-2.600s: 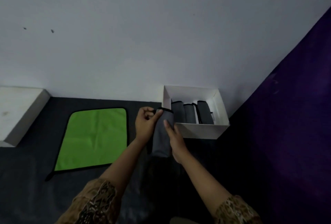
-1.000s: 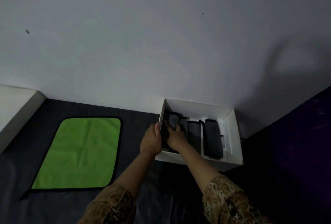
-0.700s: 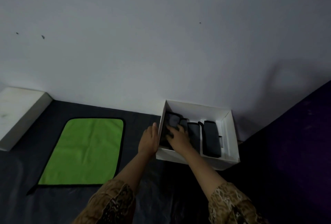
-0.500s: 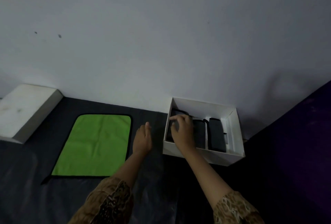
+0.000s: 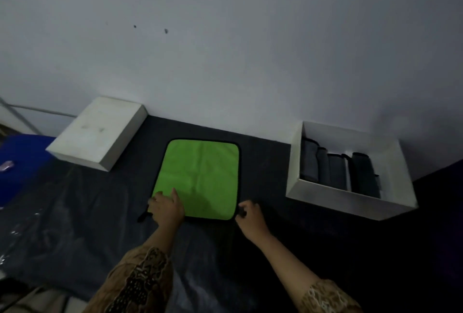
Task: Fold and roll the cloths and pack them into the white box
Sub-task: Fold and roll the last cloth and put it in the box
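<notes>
A green cloth (image 5: 200,175) with a black border lies flat on the dark surface in the middle. My left hand (image 5: 166,210) covers its near left corner, fingers curled over the edge and thumb on the green. My right hand (image 5: 249,217) is at the near right corner, with its fingers pinched on the black border. The white box (image 5: 350,203) stands to the right against the wall. Several rolled dark grey cloths (image 5: 338,171) lie side by side in its left and middle parts. Neither hand is near the box.
A flat white block (image 5: 97,132) lies at the back left against the pale wall. Something blue (image 5: 17,165) shows at the far left edge. A dark, wrinkled sheet (image 5: 75,225) covers the work surface. A dark purple area lies to the right of the box.
Both hands have left the white box and moved left to the green cloth's near corners. The grey roll held earlier now lies in the box. The view has swung left.
</notes>
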`<state>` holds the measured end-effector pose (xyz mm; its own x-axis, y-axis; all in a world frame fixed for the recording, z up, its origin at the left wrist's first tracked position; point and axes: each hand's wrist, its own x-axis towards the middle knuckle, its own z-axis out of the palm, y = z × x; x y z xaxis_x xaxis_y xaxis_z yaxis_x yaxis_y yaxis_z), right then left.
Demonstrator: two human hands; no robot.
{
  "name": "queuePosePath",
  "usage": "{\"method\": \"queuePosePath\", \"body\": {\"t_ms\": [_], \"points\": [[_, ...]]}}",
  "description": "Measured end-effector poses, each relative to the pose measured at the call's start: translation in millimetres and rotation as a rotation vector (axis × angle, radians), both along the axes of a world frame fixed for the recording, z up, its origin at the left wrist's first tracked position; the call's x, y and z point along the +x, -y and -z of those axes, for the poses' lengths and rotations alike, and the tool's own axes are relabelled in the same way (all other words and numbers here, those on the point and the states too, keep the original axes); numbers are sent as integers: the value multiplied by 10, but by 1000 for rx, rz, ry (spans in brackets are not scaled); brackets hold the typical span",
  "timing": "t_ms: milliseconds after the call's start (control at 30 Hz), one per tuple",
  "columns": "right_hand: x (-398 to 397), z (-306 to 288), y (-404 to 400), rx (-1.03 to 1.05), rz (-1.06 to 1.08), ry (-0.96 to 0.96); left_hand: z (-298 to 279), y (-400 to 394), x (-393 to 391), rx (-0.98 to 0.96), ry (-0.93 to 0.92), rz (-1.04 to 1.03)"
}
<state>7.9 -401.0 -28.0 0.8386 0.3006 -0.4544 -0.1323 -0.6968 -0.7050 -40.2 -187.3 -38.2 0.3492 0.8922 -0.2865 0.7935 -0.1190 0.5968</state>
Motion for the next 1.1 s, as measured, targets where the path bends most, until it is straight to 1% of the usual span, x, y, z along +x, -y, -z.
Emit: {"method": "queuePosePath", "body": {"t_ms": [67, 167, 267, 333, 367, 433, 467, 533, 633, 667, 733, 800, 900, 1000, 1100], "points": [[-78, 61, -122, -4, 76, -53, 62, -232, -118, -63, -55, -13], [-133, 137, -311, 48, 263, -114, 148, -524, -212, -193, -120, 43], [-99, 200, -427, 89, 432, -216, 217, -704, -230, -261, -120, 71], [-54, 214, -494, 50, 441, -215, 282, -830, -233, -292, -130, 112], [-33, 199, -510, 11, 413, -200, 309, -877, -241, -285, -172, 161], [9, 185, -554, -47, 387, -167, 335, -968, -264, -233, -245, 276], [23, 195, -587, -55, 404, -156, 340, -1011, -273, -214, -244, 327], [41, 212, -639, -39, 478, -175, 332, -1038, -272, -266, -174, 379], [6, 135, -772, 181, 690, -256, 299, -1078, -269, -336, -48, 373], [-3, 93, -802, 230, 756, -241, 259, -1082, -274, -350, 5, 356], [-8, 39, -826, 265, 819, -177, 164, -1098, -290, -339, 176, 303], [-13, -15, -832, 325, 798, -144, 87, -1138, -291, -317, 323, 340], [-12, -143, -821, 452, 731, -121, -14, -1205, -223, -409, 440, 385], [49, -329, -795, 557, 639, -88, -195, -1258, -104, -522, 472, 397], [143, -461, -767, 578, 546, -73, -355, -1316, 0, -532, 410, 488]]}}
